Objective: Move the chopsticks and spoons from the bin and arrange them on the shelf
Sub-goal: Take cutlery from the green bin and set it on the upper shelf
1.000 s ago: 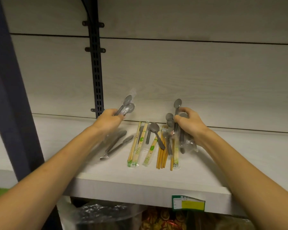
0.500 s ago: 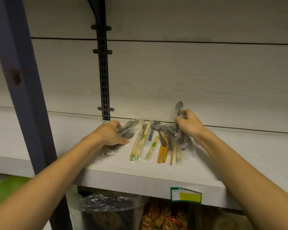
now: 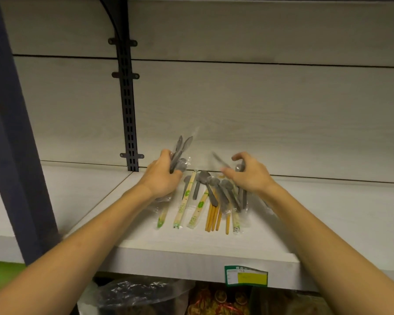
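Shelf (image 3: 191,246) edge nearest, bearing a green and yellow price label (image 3: 246,275); behind it, wrapped and bare chopsticks (image 3: 210,214) fan out with loose grey spoons (image 3: 208,185) across their far ends. Left hand (image 3: 163,178), flat on the board half a second ago, now grips a raised bundle of wrapped spoons (image 3: 180,151). Right hand (image 3: 250,176) has half-uncurled over the pile, a blurred spoon at its fingertips. Sorting continues; the bin is out of view
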`<control>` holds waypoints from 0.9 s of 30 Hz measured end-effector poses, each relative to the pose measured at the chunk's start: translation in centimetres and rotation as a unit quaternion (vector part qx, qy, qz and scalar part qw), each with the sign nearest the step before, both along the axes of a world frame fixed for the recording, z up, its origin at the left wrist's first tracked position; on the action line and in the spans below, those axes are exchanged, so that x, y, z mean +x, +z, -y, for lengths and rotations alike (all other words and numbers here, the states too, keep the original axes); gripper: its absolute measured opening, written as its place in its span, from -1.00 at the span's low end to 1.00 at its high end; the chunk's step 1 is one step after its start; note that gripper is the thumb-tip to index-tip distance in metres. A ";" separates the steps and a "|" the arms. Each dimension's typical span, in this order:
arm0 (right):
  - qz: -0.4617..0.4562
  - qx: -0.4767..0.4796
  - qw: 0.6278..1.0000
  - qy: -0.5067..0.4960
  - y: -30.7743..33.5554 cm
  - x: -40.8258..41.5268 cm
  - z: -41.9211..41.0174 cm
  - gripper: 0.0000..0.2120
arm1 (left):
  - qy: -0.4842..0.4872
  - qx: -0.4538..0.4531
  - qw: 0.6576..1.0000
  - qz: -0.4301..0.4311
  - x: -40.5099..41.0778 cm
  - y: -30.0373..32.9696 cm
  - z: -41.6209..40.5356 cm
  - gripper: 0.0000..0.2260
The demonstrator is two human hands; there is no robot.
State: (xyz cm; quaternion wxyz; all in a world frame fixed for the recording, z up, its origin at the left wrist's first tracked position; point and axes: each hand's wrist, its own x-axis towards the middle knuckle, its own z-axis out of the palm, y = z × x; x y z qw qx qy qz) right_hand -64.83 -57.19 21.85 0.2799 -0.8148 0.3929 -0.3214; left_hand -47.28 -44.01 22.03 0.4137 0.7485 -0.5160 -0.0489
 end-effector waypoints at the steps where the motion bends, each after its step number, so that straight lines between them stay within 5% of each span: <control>1: -0.036 0.004 0.999 0.008 -0.1 0.0 -0.2 -0.42 | -0.010 -0.001 1.000 -0.010 -0.4 -0.1 0.5 -0.84; 3: -0.119 0.010 0.993 0.013 -0.3 0.0 -0.3 -0.28 | -0.025 0.004 0.999 -0.020 -0.9 -0.5 1.5 -0.82; 6: -0.161 0.018 0.987 0.009 -0.5 0.1 0.1 -0.34 | -0.026 0.025 0.999 -0.015 -1.4 -1.0 2.9 -0.67; 11: -0.085 0.035 0.996 -0.013 -0.3 -0.1 0.5 -0.47 | -0.022 0.064 0.997 -0.033 -1.5 -1.6 4.0 -0.50; 20: 0.065 0.090 0.992 -0.057 0.6 -0.8 1.5 -0.56 | 0.073 0.047 0.995 0.041 0.3 -2.2 3.6 -0.70; 27: -0.092 0.033 0.993 -0.064 -0.4 -0.5 0.7 -0.45 | -0.006 0.018 0.999 -0.038 -0.7 -2.4 3.7 -0.52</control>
